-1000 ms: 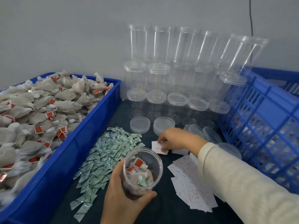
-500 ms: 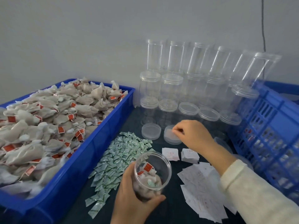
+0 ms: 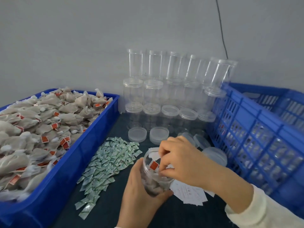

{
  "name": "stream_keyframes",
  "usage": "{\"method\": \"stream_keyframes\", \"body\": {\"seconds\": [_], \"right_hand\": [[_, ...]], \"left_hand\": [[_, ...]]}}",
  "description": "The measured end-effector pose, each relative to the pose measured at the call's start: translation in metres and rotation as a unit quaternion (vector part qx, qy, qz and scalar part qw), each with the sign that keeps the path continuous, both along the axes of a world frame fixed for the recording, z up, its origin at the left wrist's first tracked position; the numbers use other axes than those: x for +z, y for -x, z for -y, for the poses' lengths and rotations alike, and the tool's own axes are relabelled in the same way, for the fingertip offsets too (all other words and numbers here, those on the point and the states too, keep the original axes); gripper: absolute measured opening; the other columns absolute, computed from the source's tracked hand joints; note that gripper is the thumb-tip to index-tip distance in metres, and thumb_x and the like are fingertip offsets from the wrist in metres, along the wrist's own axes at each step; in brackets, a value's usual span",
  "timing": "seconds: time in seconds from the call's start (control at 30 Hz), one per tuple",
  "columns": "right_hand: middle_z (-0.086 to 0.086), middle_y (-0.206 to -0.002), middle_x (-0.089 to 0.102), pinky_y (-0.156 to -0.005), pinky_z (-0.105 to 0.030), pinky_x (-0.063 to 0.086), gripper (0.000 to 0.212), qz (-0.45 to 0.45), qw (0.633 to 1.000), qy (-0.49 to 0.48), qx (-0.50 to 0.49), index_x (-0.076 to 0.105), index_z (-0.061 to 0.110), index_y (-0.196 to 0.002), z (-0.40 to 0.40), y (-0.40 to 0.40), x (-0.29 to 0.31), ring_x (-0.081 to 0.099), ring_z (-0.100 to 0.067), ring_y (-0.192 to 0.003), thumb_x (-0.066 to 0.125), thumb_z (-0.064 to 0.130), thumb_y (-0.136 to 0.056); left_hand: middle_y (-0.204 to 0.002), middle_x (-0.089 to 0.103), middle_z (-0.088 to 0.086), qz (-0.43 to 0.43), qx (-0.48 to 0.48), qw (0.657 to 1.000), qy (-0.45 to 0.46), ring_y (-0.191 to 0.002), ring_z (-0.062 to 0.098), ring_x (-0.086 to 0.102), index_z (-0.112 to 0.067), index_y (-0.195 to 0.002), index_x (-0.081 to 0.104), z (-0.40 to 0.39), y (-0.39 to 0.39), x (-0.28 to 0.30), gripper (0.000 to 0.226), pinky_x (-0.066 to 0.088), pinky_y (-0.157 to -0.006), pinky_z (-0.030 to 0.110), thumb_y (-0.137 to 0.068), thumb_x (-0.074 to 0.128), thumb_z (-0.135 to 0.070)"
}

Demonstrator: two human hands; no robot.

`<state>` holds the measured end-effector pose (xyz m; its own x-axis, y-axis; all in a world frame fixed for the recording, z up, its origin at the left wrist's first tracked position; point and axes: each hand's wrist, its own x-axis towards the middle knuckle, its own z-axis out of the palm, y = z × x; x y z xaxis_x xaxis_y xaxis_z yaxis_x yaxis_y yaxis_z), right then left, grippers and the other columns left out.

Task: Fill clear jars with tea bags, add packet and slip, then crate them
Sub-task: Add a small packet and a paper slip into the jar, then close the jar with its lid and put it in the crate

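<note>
A: Two hands are working on one jar (image 3: 152,176), lower centre of the frame. The left hand (image 3: 139,193) is gripping it from below and behind, fingers curled round the wall, thumb wrapping its lower right edge.

B: Jar attitude?

A: It is tilting, mouth facing up and toward the right hand (image 3: 178,160); the long axis is running from the left palm up toward the right fingertips. Tea bags (image 3: 152,183) are lying inside, a red tag showing near the mouth.

B: Right hand?

A: It is hovering right at the mouth, fingers (image 3: 162,149) bunched and curled down over the rim. A white slip (image 3: 153,156) is sitting at the mouth beneath them; whether they are pinching it or only pushing it, I cannot tell.

B: So the coming move?

A: Judged only: pressing the slip down along the jar's axis. The right hand is the nearer one for that, the left merely steadying.

B: Remaining stock?

A: Slips (image 3: 189,194) are lying just right of the jar, packets (image 3: 107,163) left of it, bin of tea bags (image 3: 79,162) at far left, crate (image 3: 256,129) at right, lids (image 3: 137,134) and empty jars (image 3: 153,91) behind, centre frame.
</note>
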<state>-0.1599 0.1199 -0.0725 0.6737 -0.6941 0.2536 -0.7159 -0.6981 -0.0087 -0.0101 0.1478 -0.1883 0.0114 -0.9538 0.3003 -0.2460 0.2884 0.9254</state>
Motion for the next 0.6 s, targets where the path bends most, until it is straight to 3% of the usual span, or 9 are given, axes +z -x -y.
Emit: {"method": "stream_keyframes", "body": {"seconds": [0.1,0.3,0.43,0.5,0.6], "right_hand": [[0.021,-0.083,0.037,-0.096,-0.023,0.013,0.019,-0.026,0.996,-0.072,-0.034,0.076,0.029,-0.097,-0.006,0.013,0.004,0.031,0.003,-0.087,0.059,0.037,-0.092],[0.015,-0.097,0.051,-0.104,-0.030,0.010,0.024,-0.035,0.971,-0.214,-0.106,0.076,0.028,-0.101,-0.029,0.042,0.023,0.038,0.001,-0.101,0.056,0.040,-0.095],[0.023,-0.091,0.050,-0.104,-0.022,0.006,0.022,-0.002,0.965,-0.228,-0.133,0.076,0.029,-0.099,-0.044,0.063,0.034,0.038,0.011,-0.100,0.057,0.039,-0.095],[0.026,-0.089,0.050,-0.102,-0.016,0.013,0.019,0.032,0.963,-0.217,-0.156,0.076,0.032,-0.095,-0.052,0.072,0.043,0.043,0.011,-0.099,0.060,0.040,-0.092],[0.022,-0.093,0.057,-0.083,-0.008,0.036,0.014,0.127,0.956,-0.158,-0.212,0.075,0.036,-0.093,-0.061,0.084,0.061,0.054,0.007,-0.092,0.063,0.041,-0.088]], "left_hand": [[-0.126,0.050,-0.024,0.028,-0.022,0.999,0.017,-0.114,-0.014,0.047,-0.048,-0.129,0.028,-0.001,0.008,0.007,0.106,0.039,-0.084,0.003,-0.046,0.093,-0.036],[-0.128,0.052,-0.019,0.047,-0.105,0.992,0.045,-0.115,-0.007,0.050,-0.033,-0.139,0.035,-0.002,0.032,0.017,0.106,0.043,-0.086,0.008,-0.050,0.092,-0.033],[-0.126,0.051,-0.023,0.023,-0.147,0.988,0.052,-0.116,-0.008,0.049,-0.032,-0.139,0.035,-0.004,0.052,0.024,0.107,0.042,-0.088,0.007,-0.049,0.091,-0.036],[-0.123,0.051,-0.028,0.007,-0.161,0.986,0.051,-0.116,-0.007,0.050,-0.035,-0.139,0.034,-0.003,0.061,0.028,0.108,0.046,-0.090,0.014,-0.046,0.089,-0.041],[-0.123,0.050,-0.034,-0.012,-0.188,0.981,0.048,-0.115,-0.006,0.052,-0.046,-0.132,0.034,-0.002,0.070,0.038,0.103,0.050,-0.090,0.021,-0.043,0.085,-0.049]]}}
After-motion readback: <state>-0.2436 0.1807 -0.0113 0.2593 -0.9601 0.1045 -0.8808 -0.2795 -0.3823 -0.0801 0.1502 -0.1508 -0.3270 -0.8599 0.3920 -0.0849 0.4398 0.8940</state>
